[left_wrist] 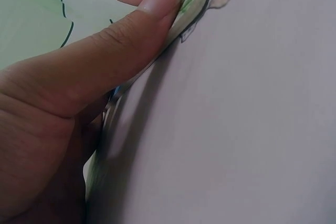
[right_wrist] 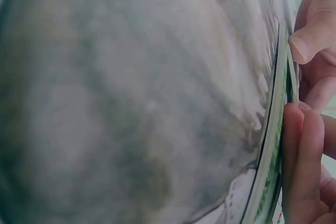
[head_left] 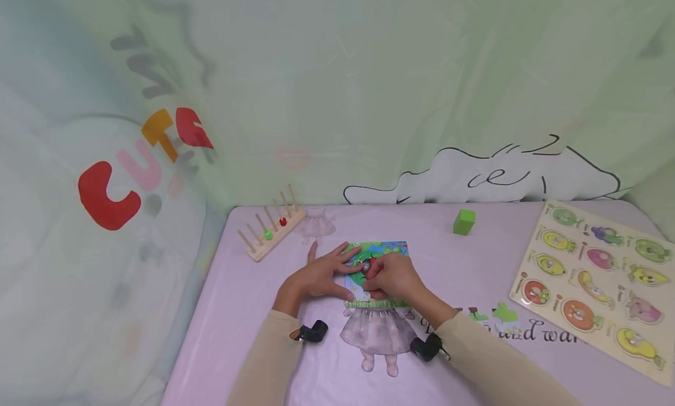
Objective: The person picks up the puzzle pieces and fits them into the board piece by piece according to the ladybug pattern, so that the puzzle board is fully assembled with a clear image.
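A thin picture puzzle board in green and blue lies on the table in the head view. My left hand rests on its left side with fingers spread. In the left wrist view the left thumb presses along the board's edge. With curled fingers, my right hand pinches a red and black puzzle piece over the middle of the board, and its fingers partly hide the piece. The right wrist view shows right fingers close to the board's grassy edge.
Loose green puzzle pieces lie right of the right forearm. A wooden peg rack with green and red beads stands at the back left. A green block is at the back, and a fruit puzzle board lies at the right.
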### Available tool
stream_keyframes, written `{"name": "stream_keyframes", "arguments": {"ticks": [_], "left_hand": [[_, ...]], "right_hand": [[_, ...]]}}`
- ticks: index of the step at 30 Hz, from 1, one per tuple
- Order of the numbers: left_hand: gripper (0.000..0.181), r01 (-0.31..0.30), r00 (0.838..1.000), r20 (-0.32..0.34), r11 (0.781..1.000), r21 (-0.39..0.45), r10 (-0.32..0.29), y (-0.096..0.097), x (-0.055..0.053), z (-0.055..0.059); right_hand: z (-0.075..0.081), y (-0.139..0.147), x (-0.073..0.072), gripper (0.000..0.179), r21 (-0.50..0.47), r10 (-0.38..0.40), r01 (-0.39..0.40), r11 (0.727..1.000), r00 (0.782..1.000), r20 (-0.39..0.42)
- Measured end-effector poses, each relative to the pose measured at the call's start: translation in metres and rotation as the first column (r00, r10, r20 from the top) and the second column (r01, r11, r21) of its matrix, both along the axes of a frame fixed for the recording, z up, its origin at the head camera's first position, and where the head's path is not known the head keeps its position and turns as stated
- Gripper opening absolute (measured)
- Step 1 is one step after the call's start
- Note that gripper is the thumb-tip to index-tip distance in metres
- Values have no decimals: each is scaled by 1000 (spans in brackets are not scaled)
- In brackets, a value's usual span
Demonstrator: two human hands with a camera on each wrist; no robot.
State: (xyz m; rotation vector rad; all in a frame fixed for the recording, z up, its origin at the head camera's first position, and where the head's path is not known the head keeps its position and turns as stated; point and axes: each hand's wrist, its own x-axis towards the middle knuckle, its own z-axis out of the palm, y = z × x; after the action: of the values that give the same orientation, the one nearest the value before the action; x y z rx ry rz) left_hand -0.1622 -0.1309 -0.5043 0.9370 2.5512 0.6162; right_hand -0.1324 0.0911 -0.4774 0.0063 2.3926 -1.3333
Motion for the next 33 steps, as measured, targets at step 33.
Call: {"name": "stream_keyframes", "arguments": {"ticks": [33], "left_hand": [[77,-22,999,35,999,-34,24,3,0,2]], "right_hand": [[5,7,-8,18,149,125,-117,982,991,-50]]}}
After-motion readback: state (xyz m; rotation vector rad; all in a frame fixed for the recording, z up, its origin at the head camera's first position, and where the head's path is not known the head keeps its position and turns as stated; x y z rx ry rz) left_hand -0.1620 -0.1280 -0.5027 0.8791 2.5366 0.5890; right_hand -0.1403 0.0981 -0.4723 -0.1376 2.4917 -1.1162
